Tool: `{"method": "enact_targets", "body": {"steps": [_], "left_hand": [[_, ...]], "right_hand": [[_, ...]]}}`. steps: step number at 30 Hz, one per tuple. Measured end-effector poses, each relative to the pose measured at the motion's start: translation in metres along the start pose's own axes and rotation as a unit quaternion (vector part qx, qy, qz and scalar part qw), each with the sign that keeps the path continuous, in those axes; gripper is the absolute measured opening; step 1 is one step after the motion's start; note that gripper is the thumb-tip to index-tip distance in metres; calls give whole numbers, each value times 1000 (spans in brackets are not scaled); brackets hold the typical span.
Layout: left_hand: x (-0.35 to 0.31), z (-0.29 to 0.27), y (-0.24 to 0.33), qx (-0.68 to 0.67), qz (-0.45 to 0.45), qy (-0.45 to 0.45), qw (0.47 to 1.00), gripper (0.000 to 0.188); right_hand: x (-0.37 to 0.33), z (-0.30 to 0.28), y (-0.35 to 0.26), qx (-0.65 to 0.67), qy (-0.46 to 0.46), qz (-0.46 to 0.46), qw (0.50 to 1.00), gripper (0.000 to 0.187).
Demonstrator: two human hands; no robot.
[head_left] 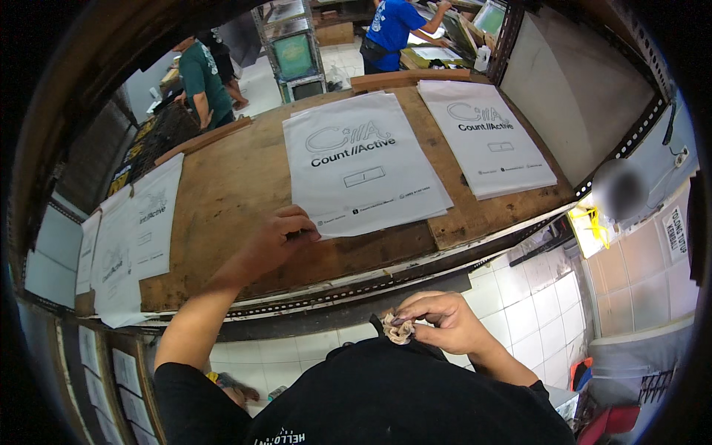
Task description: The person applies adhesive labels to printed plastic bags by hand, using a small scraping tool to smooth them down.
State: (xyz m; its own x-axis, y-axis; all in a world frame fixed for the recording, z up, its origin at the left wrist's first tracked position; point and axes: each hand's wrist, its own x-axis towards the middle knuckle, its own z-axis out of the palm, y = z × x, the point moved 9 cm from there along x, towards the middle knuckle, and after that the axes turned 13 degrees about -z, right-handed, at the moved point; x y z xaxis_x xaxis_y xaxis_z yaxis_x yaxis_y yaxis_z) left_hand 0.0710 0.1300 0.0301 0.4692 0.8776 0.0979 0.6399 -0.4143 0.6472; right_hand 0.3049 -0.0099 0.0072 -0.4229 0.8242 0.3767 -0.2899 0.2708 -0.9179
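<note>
Printed white sheets [371,167], middle stack on tabletop [230,189]: left fingers [295,224] half-curled at near-left corner, grip I can't tell; right fingers [426,305] pinch crumpled rag [398,331]. I'd touch lightly, avoiding creases, rag off print.

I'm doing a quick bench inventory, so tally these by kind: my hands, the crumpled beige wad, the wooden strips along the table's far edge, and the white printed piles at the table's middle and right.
Hands: 2 (left hand, right hand)
Crumpled beige wad: 1
Wooden strips: 2 (left strip, right strip)
White printed piles: 2 (middle pile, right pile)
Total: 7
</note>
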Motion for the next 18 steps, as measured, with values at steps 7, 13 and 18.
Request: {"method": "enact_targets", "body": {"steps": [7, 13, 18], "left_hand": [[31, -63, 14, -50, -25, 110, 992, 16], [5, -116, -22, -49, -104, 152, 982, 21], [-83, -135, -118, -144, -297, 221, 918, 19]], "right_hand": [[12, -8, -3, -2, -67, -24, 997, 25], [25, 1, 2, 2, -120, -15, 993, 25], [31, 15, 16, 17, -136, 25, 990, 28]]}}
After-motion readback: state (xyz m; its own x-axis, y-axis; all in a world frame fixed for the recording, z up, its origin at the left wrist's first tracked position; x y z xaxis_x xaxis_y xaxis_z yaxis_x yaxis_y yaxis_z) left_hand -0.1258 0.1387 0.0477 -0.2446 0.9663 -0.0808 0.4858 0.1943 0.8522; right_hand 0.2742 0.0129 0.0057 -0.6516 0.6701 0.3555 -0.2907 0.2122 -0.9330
